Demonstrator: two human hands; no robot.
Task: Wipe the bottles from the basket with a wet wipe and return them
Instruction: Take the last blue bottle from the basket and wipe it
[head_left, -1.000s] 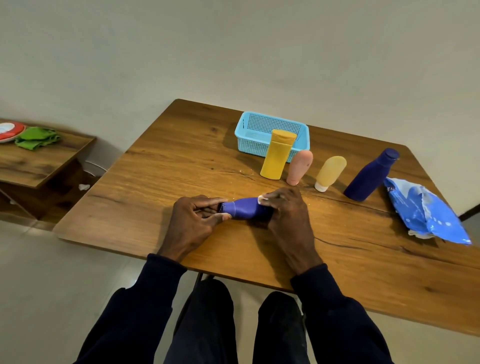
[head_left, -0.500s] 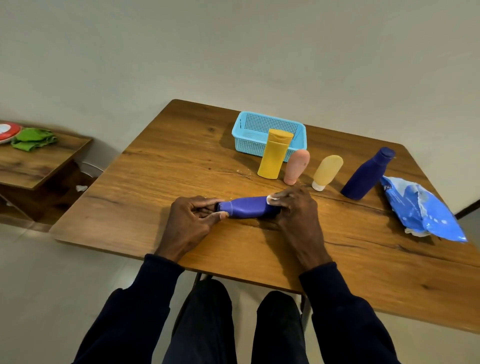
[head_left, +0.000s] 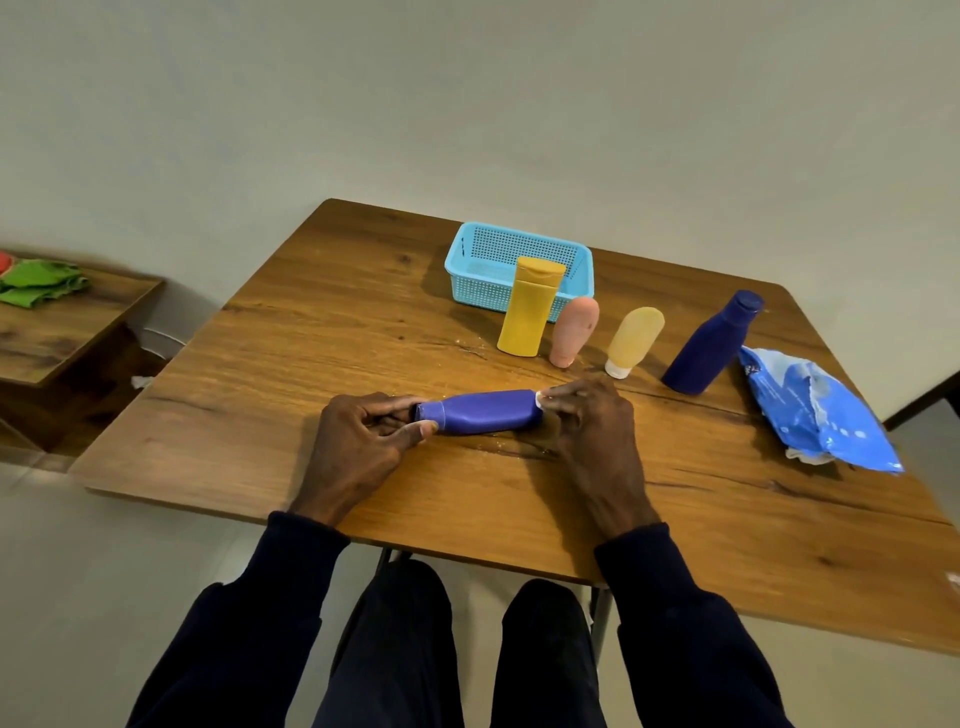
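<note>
head cam | worn, looks forward and down | near table (head_left: 363, 332) | single view

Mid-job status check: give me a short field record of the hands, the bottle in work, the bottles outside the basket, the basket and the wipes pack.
left hand: grips the cap end of the purple bottle
right hand: holds the wet wipe at the bottle's base end
purple bottle: on its side on the table
standing outside: yellow bottle, pink tube, pale yellow tube, dark blue bottle
basket: no bottle visible inside
wipes pack: right of the dark blue bottle
</note>
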